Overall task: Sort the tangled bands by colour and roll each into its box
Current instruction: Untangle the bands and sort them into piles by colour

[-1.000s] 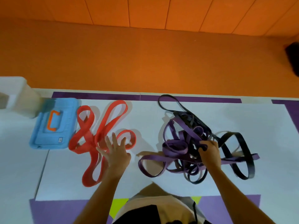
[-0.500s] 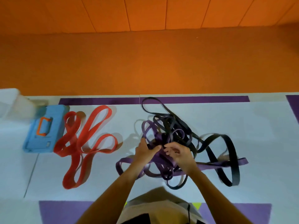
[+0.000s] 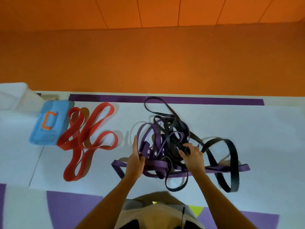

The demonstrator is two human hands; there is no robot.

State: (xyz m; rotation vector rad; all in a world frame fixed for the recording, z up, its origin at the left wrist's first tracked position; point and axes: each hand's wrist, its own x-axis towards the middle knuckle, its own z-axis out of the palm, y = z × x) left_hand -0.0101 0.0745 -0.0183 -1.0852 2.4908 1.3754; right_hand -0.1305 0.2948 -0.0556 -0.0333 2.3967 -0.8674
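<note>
Left hand lies along the left side of the tangle, fingers nearly straight, thumb pinching a purple band. Right hand curls round a black band at its middle. Half a second earlier both hands met centrally. Red bands lie left of the tangle, with the blue box beyond.

Setting: padded activity or exercise room.
Orange panelled wall, orange carpeted floor, white-and-purple mats laid edge to edge.

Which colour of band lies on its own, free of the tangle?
The red bands, beside the blue box; purple bands and black bands are knotted together, held by the left hand and right hand.
</note>
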